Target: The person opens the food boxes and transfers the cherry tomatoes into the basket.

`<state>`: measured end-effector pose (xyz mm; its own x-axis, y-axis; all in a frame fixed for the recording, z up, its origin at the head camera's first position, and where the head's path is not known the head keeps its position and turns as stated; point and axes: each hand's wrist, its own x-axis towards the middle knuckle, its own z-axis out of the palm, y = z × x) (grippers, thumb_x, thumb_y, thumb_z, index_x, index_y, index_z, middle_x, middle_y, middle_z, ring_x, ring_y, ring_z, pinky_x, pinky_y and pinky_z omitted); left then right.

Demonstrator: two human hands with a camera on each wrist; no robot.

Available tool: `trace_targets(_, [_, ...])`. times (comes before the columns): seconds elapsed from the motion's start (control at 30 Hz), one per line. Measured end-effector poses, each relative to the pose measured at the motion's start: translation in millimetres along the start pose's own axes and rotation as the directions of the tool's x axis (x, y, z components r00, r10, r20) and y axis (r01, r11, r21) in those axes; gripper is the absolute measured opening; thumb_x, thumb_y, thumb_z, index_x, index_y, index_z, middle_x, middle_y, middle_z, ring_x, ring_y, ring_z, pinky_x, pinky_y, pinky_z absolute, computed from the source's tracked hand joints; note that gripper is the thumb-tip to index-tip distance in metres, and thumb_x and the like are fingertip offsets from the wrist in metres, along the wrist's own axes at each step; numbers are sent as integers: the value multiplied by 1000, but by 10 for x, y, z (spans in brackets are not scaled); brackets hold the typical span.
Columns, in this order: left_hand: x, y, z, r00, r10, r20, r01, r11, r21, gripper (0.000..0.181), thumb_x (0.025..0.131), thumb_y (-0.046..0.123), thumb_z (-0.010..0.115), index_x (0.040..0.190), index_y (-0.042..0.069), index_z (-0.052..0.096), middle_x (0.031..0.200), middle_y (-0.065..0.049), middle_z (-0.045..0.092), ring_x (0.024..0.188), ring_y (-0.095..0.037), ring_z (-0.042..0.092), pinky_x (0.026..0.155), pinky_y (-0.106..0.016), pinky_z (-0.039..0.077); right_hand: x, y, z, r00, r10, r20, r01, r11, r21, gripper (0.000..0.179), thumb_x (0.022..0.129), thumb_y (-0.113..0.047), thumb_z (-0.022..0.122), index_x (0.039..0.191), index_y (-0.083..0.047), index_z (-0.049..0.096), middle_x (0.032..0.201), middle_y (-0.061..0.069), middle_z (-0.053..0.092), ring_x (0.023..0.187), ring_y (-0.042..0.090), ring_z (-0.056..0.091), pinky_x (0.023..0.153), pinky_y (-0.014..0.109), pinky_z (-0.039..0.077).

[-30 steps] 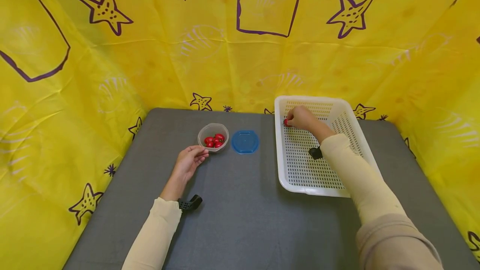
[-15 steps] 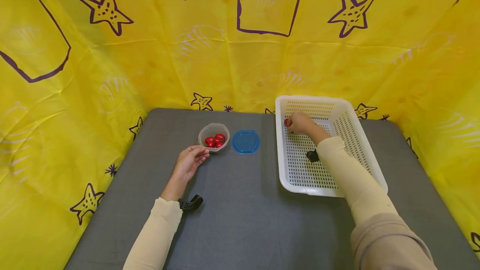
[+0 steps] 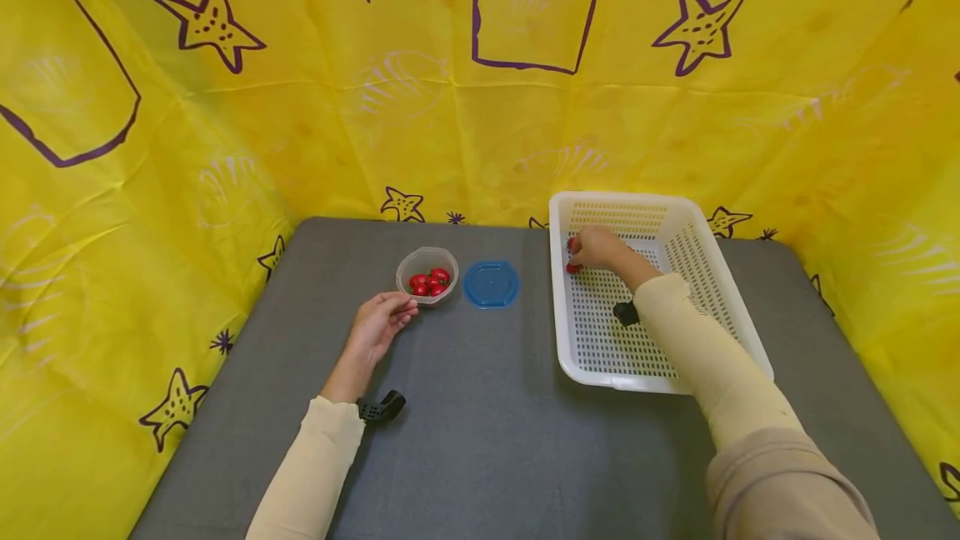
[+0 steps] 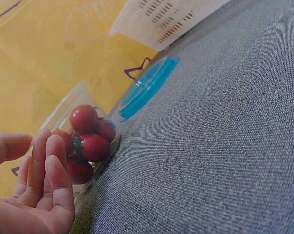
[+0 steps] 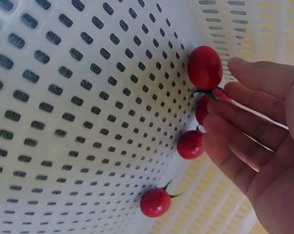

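My left hand (image 3: 375,325) has its fingertips right at the near rim of a small clear plastic container (image 3: 425,254). Inside it lie several red cherry tomatoes (image 4: 95,147) with green stems. In the left wrist view the thumb stands apart from the loosely bent fingers (image 4: 59,183). My right hand (image 3: 597,248) reaches into the far left corner of a white perforated basket (image 3: 611,382). In the right wrist view its fingers extend, thumb apart, close beside a large cherry tomato (image 5: 204,68). Fingertips partly cover two more; another tomato (image 5: 155,202) lies apart from them.
A blue lid (image 3: 491,284) lies flat between the container and the basket. All stand on a grey cloth-covered table (image 3: 480,440). A yellow patterned curtain (image 3: 420,123) rises behind and along both sides.
My right hand has shifted slightly within the basket's corner, and a second red tomato now shows below its fingertips. The left hand, container and lid have stayed in place.
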<state>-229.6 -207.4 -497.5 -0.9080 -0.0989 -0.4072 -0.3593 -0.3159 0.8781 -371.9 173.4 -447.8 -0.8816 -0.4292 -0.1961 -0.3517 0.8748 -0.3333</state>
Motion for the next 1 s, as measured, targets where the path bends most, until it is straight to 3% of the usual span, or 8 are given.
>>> trace_targets(0.27, [-20,4,-3,1000,6,4,-6,1000,-6,4,99,13,55,100,9,56,76,6,70,72,-7,68,75,-20,55,-90,11,-98,999,-34,-33,34,999,-8,19,89,-14,63,80,1,71,63,2,57,59,16,45,59,28,36])
trace_targets(0.53, [-31,11,14,1000,-1,5,1,1000,-11,4,99,12,55,101,9,55,77,6,71,73,-7,68,76,-20,55,-160,-1,-232,996,-57,-73,57,998,-1,19,92,-15,62,91,1,73,81,11,71,70,22,55,70,38,47])
trace_targets(0.77, [-29,9,9,1000,-7,7,7,1000,-12,4,99,12,54,102,9,54,76,6,70,73,-7,68,76,-19,54,-187,-130,-354,988,-77,-136,88,994,72,20,92,-13,61,98,3,72,83,16,71,65,19,56,72,38,48])
trace_targets(1.0, [-14,3,12,1000,-13,14,13,1000,-12,4,100,11,53,101,8,54,75,5,70,72,-7,68,74,-20,54,-154,-358,-479,973,-119,-196,138,987,86,22,93,-13,62,103,5,71,98,20,73,87,31,65,88,47,51])
